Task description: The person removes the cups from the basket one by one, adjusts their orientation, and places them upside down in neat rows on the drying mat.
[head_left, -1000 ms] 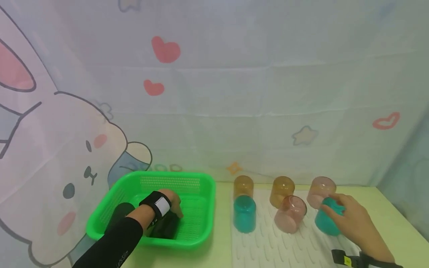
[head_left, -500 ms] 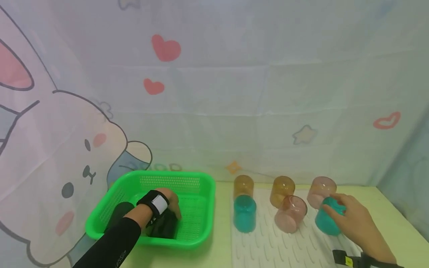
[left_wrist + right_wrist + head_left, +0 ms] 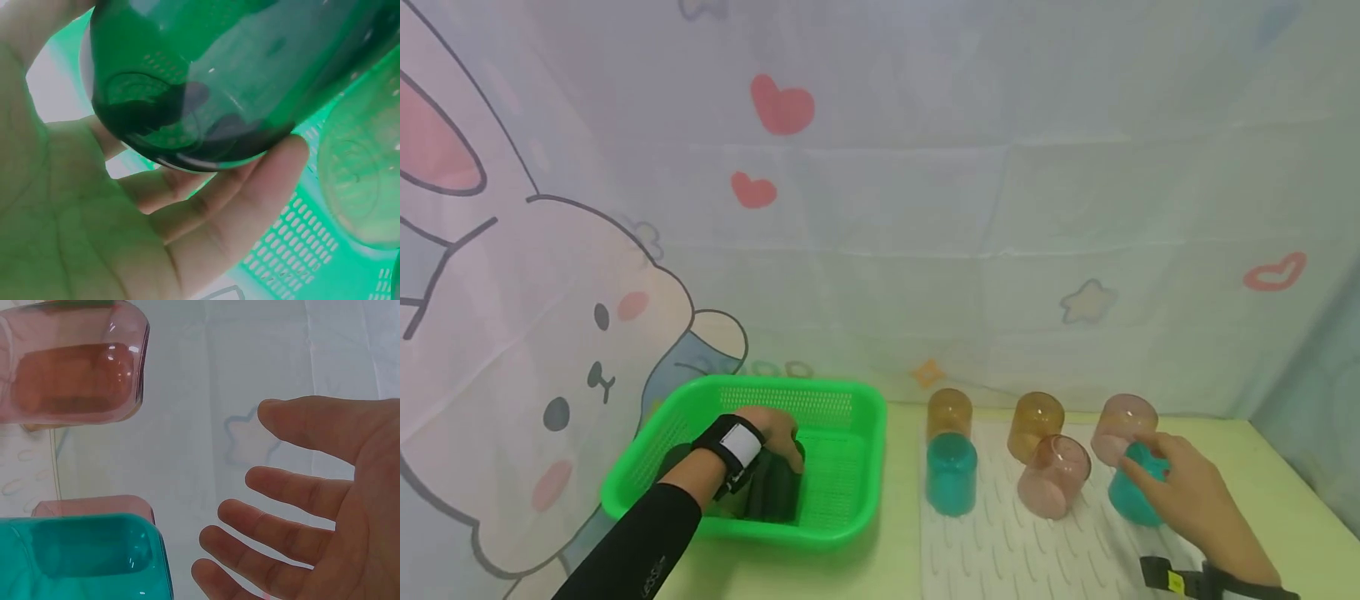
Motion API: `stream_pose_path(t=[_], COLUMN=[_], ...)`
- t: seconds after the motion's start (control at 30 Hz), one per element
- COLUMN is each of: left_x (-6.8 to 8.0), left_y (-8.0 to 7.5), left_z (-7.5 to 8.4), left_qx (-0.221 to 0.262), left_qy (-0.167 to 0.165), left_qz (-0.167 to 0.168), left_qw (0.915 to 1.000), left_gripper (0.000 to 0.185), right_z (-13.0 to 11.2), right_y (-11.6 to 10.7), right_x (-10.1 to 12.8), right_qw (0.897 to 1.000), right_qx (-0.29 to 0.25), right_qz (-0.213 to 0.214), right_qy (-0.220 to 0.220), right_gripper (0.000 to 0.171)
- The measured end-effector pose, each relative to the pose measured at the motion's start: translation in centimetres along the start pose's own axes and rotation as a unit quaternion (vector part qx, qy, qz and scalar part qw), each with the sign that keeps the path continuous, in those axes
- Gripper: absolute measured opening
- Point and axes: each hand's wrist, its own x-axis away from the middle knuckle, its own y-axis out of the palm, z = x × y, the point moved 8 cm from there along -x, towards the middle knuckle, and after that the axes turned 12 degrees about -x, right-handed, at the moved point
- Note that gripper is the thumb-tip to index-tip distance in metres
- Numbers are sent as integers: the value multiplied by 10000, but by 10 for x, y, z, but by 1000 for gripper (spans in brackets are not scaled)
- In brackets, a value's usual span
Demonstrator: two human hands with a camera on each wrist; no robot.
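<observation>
Your left hand [image 3: 772, 431] at 9 o'clock, fingers curled in grip; right hand [image 3: 1189, 500] at 4 o'clock, fingers loosely spread

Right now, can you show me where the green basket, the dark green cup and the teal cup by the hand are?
green basket [image 3: 850, 417], head view, right rim.
dark green cup [image 3: 206, 75], left wrist view, side wall.
teal cup [image 3: 1126, 498], head view, lower side.

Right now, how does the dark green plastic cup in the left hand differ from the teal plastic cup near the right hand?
The dark green plastic cup sits inside the green basket; the teal plastic cup stands on the white ribbed mat. The left hand grips the green cup; the right hand is open beside the teal one. Both are translucent.
</observation>
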Motion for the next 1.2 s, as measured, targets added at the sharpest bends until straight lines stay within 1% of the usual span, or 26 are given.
stream_pose_path(t=[0.07,0.17,0.27,0.37,0.43,0.53,0.6,0.7,0.8,0.9,1.03,1.13,1.2], left_x=[0,1,5,12,18,31,38,50,61,73,86,92,95], left_y=[-1,-3,-7,-13,-17,-27,-33,-39,-41,-41,-41,-42,-42], left_z=[-2,-6,-11,-14,-13,-9,-5,1,6,12,21,29,34], left_qx=[157,522,875,1106,1376,1690,1759,1842,1990,2193,2408,2556,2671], left_qy=[84,172,273,370,470,596,639,581,484,400,347,354,387], left_qz=[132,312,626,1034,1319,1802,2116,2509,2830,3130,3497,3682,3772], left_qw=[9998,9980,9938,9878,9805,9672,9593,9486,9370,9232,9047,8932,8859], left_gripper=[70,67,64,65,65,63,61,62,63,64,62,61,62], right_z=[-1,-1,-2,-4,-4,-5,-5,-7,-6,-4,-3,-2,-3], right_y=[0,2,3,4,4,2,1,-1,-1,0,-1,0,0], right_x=[-1,-2,-2,-1,-1,-2,-3,-4,-3,-2,-2,-2,-2], right_qw=[10000,10000,10000,10000,10000,9998,9998,9996,9998,9999,9999,9999,9998], right_qx=[8,-17,-27,-28,-9,48,83,98,87,73,73,66,64], right_qz=[1,-41,-33,-1,15,35,37,63,55,40,84,60,79], right_qy=[-1,44,56,8,-54,-173,-195,-258,-198,-125,-115,-91,-169], right_gripper=[67,69,69,66,65,63,62,62,65,68,68,69,66])
